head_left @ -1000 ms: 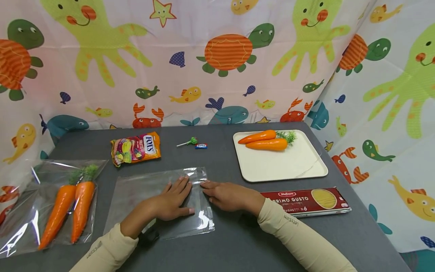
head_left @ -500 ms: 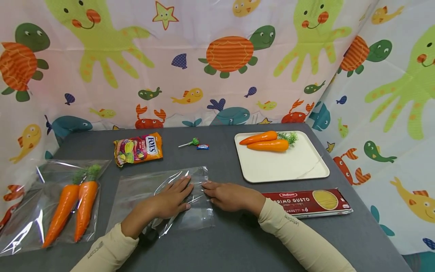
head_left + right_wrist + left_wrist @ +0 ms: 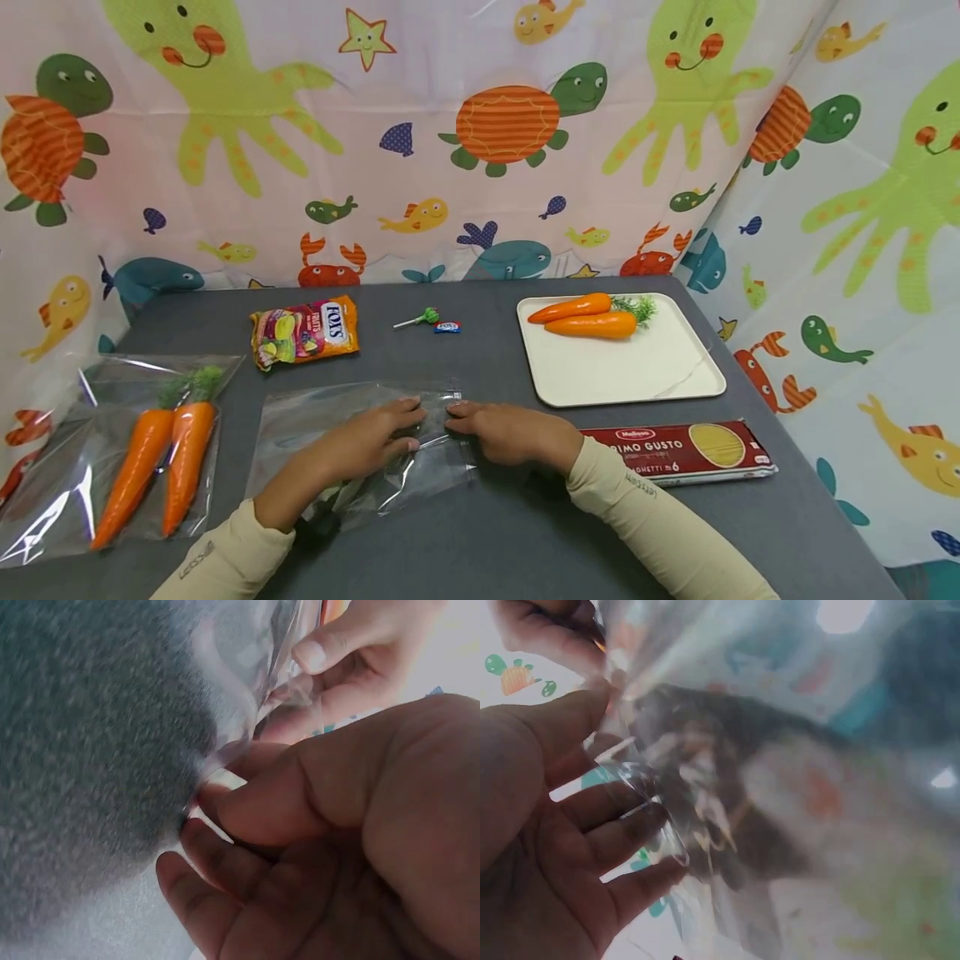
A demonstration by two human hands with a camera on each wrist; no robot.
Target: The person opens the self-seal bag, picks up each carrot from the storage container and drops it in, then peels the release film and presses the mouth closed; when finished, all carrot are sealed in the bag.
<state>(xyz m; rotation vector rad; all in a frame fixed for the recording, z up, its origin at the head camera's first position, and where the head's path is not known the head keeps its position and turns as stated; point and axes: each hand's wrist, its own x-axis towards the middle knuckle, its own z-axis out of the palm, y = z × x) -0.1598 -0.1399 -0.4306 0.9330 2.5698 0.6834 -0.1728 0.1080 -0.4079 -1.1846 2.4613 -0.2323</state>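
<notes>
Near table front edge: my left hand point(image 3: 371, 442) and right hand point(image 3: 501, 433) pinching clear bag point(image 3: 330, 417) mouth. Thin, slippery film; grip seam edge.

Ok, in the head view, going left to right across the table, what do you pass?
Bagged carrots → candy packet → lollipop → white tray with two carrots.

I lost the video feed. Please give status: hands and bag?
Left hand and right hand both pinch empty clear bag at its edge. Bag partly lifted off table. Nothing blocking.
</notes>
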